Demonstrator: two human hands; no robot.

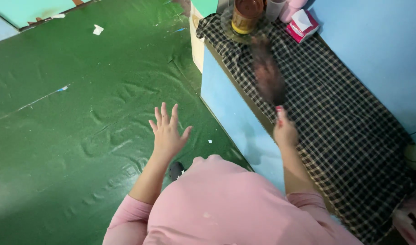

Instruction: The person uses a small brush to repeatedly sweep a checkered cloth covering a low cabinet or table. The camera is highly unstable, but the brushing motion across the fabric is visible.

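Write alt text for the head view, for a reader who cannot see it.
A person in pink sleeves sweeps a blurred dark feather duster, held in the right hand, over a black-and-white checked cloth on a blue ledge. The left hand hangs open, fingers spread, above green floor covering.

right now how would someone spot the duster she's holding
Find the black-and-white checked cloth covering the blue counter on the right. Above it, the right hand grips a feather duster: a dark brown, motion-blurred plume, unlike the jar and tissue pack behind.

Left hand (pixel 167 132) splayed open (fingers apart); right hand (pixel 285 131) fisted.
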